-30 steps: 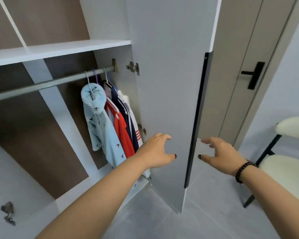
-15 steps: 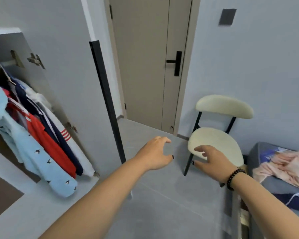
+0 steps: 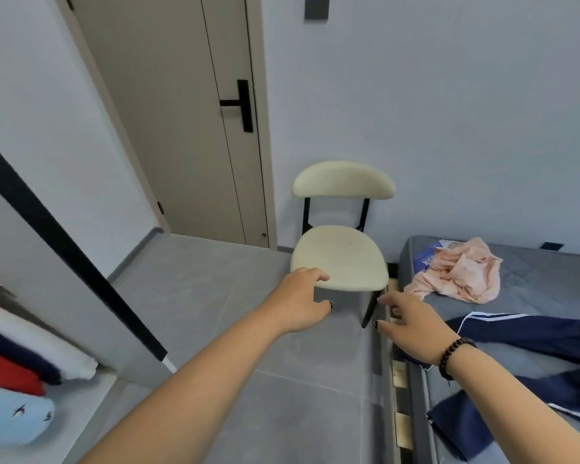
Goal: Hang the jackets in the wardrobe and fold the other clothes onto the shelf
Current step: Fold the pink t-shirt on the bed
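Left hand (image 3: 300,301): raised in mid-air over the floor, in front of the chair seat; fingers (image 3: 317,275) loosely curled and apart, gripping nothing.
Right hand (image 3: 411,324): raised beside the bed edge, wrist ringed by a dark bead bracelet (image 3: 452,357); fingers spread and relaxed, gripping nothing, close to the navy jacket but contact cannot be told.
Navy jacket (image 3: 529,336): spread loosely on the bed, white stripes along the seams, near edge partly hidden behind the right wrist.
Pink garment (image 3: 459,277): crumpled in a heap on the bed, beyond the navy jacket and apart from it, lying partly over a blue printed label on the mattress.
Bed (image 3: 533,289): grey mattress at right, wooden slats visible along its near side.
Hung jackets (image 3: 17,386): at the lower left edge, lower ends only; light blue with bird print, red, navy and white, side by side and touching.
Wardrobe door (image 3: 47,202): at left, pale panel with a black edge strip, standing open.
Chair (image 3: 340,259): cream seat and backrest, black frame, between the room door and the bed.
Room door (image 3: 195,122): beige, closed, black lever handle.
Floor (image 3: 215,313): grey tiles.
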{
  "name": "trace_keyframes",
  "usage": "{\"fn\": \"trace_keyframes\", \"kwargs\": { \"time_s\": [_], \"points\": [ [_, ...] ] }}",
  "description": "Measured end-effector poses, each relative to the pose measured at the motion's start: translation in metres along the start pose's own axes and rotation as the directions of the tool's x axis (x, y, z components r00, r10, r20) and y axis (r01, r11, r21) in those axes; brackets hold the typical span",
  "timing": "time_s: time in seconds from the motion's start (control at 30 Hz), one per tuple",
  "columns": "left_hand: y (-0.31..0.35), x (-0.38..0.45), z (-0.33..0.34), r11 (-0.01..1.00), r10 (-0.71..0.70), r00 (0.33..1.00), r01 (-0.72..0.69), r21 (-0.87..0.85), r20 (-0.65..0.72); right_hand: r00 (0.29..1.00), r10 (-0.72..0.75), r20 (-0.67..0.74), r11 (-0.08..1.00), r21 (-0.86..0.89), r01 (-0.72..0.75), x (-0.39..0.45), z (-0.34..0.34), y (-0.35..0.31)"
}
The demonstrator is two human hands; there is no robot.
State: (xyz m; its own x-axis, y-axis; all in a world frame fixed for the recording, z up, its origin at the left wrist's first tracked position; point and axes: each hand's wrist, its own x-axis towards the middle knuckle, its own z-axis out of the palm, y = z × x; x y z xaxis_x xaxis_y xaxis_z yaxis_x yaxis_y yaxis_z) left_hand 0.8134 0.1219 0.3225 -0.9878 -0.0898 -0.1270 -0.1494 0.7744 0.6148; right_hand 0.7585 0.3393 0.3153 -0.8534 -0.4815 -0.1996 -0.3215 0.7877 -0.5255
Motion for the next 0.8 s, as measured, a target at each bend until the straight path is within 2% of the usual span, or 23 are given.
{"fn": "trace_keyframes", "kwargs": {
  "time_s": [0.2, 0.43, 0.63, 0.8],
  "points": [
    [0.010, 0.063, 0.017, 0.999, 0.052, 0.995, -0.052, -0.005, 0.086, 0.996, 0.087, 0.002, 0.993, 0.078, -0.087, 0.029, -0.001, 0.032],
    [0.000, 0.168, 0.022, 0.994, 0.107, 0.981, -0.108, 0.001, 0.159, 0.978, 0.209, -0.021, 0.971, 0.121, -0.205, 0.112, -0.016, 0.060],
    [0.003, 0.263, 0.028, 0.984, 0.170, 0.955, -0.176, 0.003, 0.244, 0.925, 0.369, -0.088, 0.906, 0.256, -0.337, 0.189, -0.039, 0.085],
    [0.018, 0.331, 0.039, 0.984, 0.177, 0.945, -0.176, -0.029, 0.274, 0.874, 0.471, -0.121, 0.861, 0.279, -0.426, 0.240, -0.063, 0.132]
  ]
}}
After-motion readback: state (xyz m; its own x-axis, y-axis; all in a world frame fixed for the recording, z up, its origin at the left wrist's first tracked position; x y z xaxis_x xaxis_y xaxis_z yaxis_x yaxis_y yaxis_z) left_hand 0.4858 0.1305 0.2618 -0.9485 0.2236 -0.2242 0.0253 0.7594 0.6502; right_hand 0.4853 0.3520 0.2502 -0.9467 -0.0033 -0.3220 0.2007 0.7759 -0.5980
